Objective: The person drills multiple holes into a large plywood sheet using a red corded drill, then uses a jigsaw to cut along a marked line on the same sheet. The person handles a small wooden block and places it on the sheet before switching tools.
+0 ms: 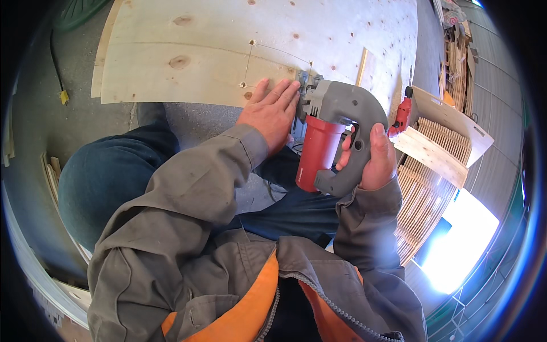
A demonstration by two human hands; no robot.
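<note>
Extending forward-left from the right grip, the jigsaw meets plywood.

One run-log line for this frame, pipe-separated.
left hand: fingers flat on plywood, near edge | right hand: gripping red-grey power saw by handle | nearby: red handheld tool, right of saw

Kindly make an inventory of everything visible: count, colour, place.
jigsaw: 1, red and grey, at sheet edge
plywood sheets: at least 2, pale, top centre
holes: 3 visible, pale-rimmed, on sheet
wood strip: 1, pale, on sheet
small power tool: 1, red, right
slatted wood: many, pale, right
scrap wood: many, brown, upper right
plug: 1, yellow, upper left
green object: 1, green, top left
jacket: 1, grey and orange, bottom
trousers: 1, dark blue, left to centre
left grip: 1, bare, on sheet
right grip: 1, bare, around jigsaw
</note>
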